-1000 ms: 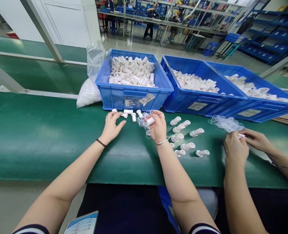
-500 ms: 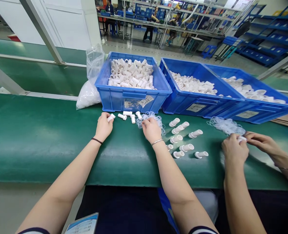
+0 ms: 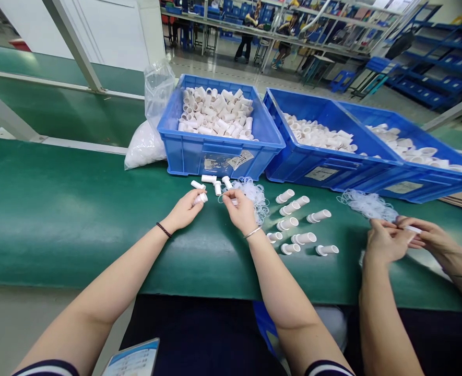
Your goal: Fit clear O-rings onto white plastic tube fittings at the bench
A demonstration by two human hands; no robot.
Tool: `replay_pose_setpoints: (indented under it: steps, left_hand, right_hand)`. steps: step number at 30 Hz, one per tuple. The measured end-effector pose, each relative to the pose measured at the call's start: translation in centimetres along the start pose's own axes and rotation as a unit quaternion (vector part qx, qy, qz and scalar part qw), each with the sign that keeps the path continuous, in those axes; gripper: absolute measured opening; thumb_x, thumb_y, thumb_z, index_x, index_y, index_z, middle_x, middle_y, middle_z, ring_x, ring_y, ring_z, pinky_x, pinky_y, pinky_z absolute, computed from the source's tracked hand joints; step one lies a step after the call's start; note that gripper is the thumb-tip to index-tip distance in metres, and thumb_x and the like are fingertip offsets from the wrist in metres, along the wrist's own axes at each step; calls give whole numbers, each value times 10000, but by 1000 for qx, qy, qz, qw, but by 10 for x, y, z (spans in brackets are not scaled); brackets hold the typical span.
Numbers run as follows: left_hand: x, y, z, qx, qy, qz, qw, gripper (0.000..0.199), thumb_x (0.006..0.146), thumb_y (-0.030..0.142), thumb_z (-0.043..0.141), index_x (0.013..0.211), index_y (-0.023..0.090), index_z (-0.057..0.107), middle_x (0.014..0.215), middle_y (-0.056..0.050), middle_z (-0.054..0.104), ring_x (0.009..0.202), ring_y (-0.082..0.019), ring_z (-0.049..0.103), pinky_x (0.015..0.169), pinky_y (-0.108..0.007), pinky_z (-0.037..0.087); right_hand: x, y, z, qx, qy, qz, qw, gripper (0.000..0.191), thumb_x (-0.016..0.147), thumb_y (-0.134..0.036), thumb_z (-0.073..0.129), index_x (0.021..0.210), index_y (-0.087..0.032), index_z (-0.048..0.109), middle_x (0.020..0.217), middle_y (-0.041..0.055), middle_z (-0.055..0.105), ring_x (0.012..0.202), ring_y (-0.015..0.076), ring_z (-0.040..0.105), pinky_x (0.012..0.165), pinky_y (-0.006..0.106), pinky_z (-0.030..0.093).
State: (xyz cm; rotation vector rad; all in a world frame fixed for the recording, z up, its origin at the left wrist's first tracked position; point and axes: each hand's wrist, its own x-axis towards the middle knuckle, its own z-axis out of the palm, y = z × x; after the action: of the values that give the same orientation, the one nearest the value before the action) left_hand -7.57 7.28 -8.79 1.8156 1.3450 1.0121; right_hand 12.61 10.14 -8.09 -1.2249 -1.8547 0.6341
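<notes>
On the green bench (image 3: 78,224), L hand (image 3: 186,210) (fingers narrowed) grips a white tube (image 3: 200,198) betw. thumb & fingers, wide end apparently outward, prob. to leave that end accessible. R hand (image 3: 241,211), opp., is also narrowed: fingertips pinch a clear ring (image 3: 220,199); a white piece shows under the fingers, poss. a 2nd tube tucked in so the tips stay free. Ring heap (image 3: 257,197) lies just beside R hand, presumably for short reach. Loose tubes (image 3: 209,178) lie mostly on their sides betw. hands & L bin (image 3: 184,151). To R, standing tubes (image 3: 287,224) rest on wide ends, spaced apart, likely for stability & to stay distinct from loose ones; whether each bears a ring, can't tell. Clear bag (image 3: 144,149) stands against L bin, contents indistinct. Mid bin (image 3: 293,162) & R bin (image 3: 434,183) continue the row, w/ more white parts. Far R, co-worker's hands (image 3: 387,243) hold a white part near 2nd heap (image 3: 367,203).
</notes>
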Motion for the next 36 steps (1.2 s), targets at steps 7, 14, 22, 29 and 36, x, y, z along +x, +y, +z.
replay_pose_setpoints:
  steps: [7, 14, 22, 29, 36]
  left_hand:
    - [-3, 5, 7, 84, -37, -3, 996, 341, 856, 450, 484, 1055, 178, 432, 1038, -89, 570, 934, -235, 571, 803, -364, 446]
    - [-4, 6, 6, 98, -66, 14, 993, 364, 864, 491, 470, 1045, 178, 422, 1001, -86, 561, 881, -233, 560, 750, -362, 439]
    - [-4, 4, 5, 119, -50, 6, 992, 421, 841, 515, 506, 1072, 171, 429, 1013, -93, 569, 887, -242, 554, 742, -366, 431]
    - [-6, 9, 5, 127, -109, 55, 984, 246, 907, 409, 414, 986, 184, 475, 944, -70, 575, 837, -216, 548, 711, -338, 413]
    - [-9, 11, 5, -1, -83, 92, 992, 237, 888, 376, 492, 1022, 181, 484, 1015, -71, 540, 909, -182, 517, 807, -329, 410]
  right_hand:
    - [-9, -10, 19, -8, -37, -36, 999, 165, 875, -308, 505, 902, -205, 631, 881, 29, 671, 819, 172, 612, 753, 289, 457]
    - [-10, -9, 17, -20, -42, -59, 997, 159, 888, -284, 490, 900, -202, 626, 880, 29, 655, 819, 165, 599, 750, 282, 447]
    - [-10, -9, 17, -19, -37, -63, 997, 164, 896, -298, 484, 903, -204, 618, 888, 33, 658, 826, 169, 601, 749, 284, 451]
    - [-11, -8, 17, -48, -59, -74, 994, 128, 886, -237, 483, 889, -204, 607, 885, 31, 642, 839, 167, 586, 770, 289, 439]
    - [-3, -1, 17, 106, -142, 36, 983, 114, 846, -289, 513, 869, -200, 582, 755, -7, 596, 631, 120, 541, 610, 260, 445]
